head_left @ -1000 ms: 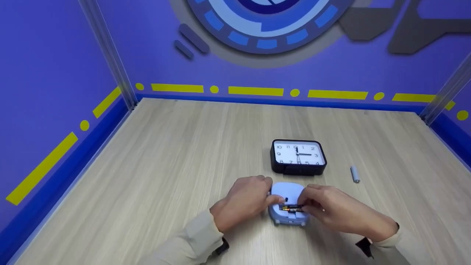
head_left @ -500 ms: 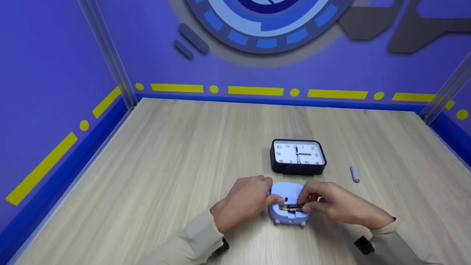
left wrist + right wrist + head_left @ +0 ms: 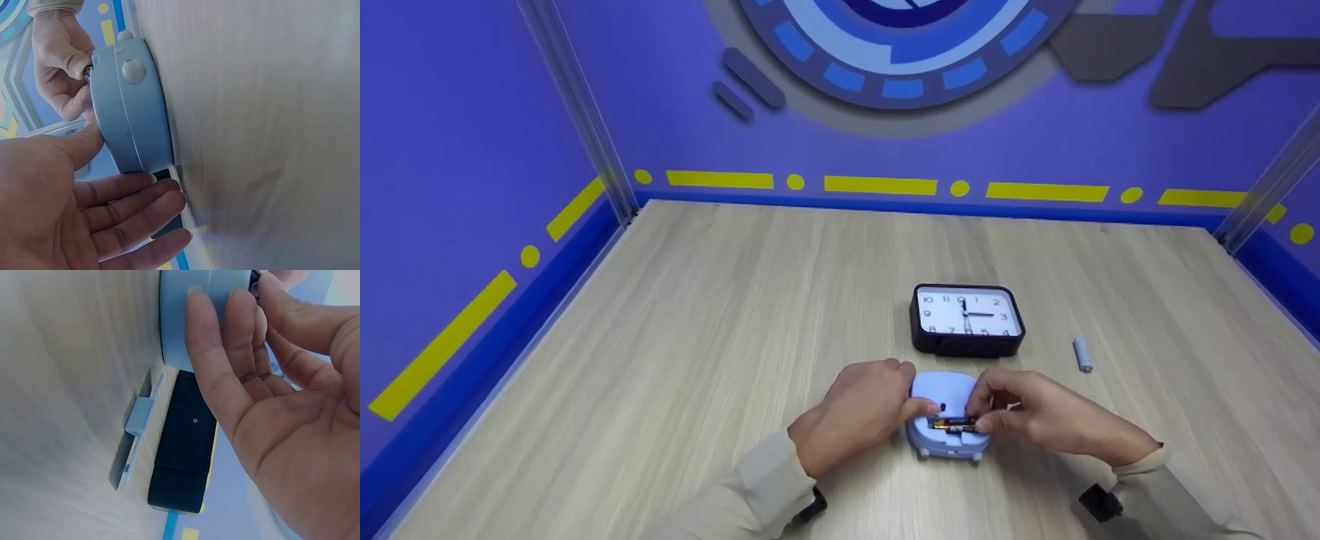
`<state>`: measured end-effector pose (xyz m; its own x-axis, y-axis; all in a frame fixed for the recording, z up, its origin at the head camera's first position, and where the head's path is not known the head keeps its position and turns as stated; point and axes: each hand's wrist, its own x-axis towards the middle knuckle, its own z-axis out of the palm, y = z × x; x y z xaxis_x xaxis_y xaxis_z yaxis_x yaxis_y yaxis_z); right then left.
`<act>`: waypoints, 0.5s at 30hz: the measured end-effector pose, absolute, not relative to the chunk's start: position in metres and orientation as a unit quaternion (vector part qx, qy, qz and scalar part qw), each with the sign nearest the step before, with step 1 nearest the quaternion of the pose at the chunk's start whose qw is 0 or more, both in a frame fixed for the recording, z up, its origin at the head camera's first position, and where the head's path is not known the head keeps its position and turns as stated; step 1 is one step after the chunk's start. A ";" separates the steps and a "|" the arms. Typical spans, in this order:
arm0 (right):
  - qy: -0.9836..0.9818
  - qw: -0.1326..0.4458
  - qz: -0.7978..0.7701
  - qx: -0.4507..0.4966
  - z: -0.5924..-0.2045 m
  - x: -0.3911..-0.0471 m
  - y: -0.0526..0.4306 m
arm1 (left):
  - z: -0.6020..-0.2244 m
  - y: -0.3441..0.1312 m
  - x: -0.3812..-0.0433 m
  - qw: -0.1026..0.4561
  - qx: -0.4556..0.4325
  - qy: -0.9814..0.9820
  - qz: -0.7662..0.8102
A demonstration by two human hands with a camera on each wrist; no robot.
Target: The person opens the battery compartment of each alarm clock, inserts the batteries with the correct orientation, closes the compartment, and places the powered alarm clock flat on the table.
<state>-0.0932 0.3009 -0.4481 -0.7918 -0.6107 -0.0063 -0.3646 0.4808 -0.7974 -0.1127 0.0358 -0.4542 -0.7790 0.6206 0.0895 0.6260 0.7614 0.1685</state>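
At the left, the person's left hand (image 3: 855,409) grips the side of a pale-blue, rounded plastic case (image 3: 955,405), thumb laid over the upper surface and fingers along the side; this hold looks the same as a second ago. The case lies flat on the light wood-grain table (image 3: 735,300), near its front, in the same spot as before, its open recess facing up and two small round feet towards the person. In the recess lies a slim black battery with an orange end (image 3: 949,425); whether it is fully seated cannot be told. Just beyond the case, a black rectangular clock with a white dial (image 3: 968,319) rests unmoved, face up. From the right, the right hand (image 3: 1039,412) pinches the battery's right end between thumb and fingers; its back and wrist have tipped up slightly since a second ago, bringing more of the small black block (image 3: 1101,502) by the sleeve into sight. Farthest right, a narrow pale-blue plastic strip (image 3: 1082,355) lies where it was, apart from both hands.
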 end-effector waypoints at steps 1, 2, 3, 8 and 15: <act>0.849 0.144 -0.419 -0.288 -0.448 -0.093 0.300 | -0.454 0.036 -0.113 0.014 -0.332 -0.938 -0.095; 0.850 0.141 -0.417 -0.290 -0.449 -0.093 0.300 | -0.454 0.036 -0.113 0.015 -0.332 -0.938 -0.095; 0.851 0.137 -0.415 -0.292 -0.449 -0.093 0.299 | -0.455 0.036 -0.113 0.015 -0.333 -0.938 -0.094; 0.851 0.122 -0.412 -0.303 -0.452 -0.093 0.298 | -0.454 0.035 -0.113 0.010 -0.334 -0.938 -0.095; 0.851 0.122 -0.407 -0.309 -0.452 -0.092 0.298 | -0.454 0.036 -0.113 0.012 -0.338 -0.936 -0.099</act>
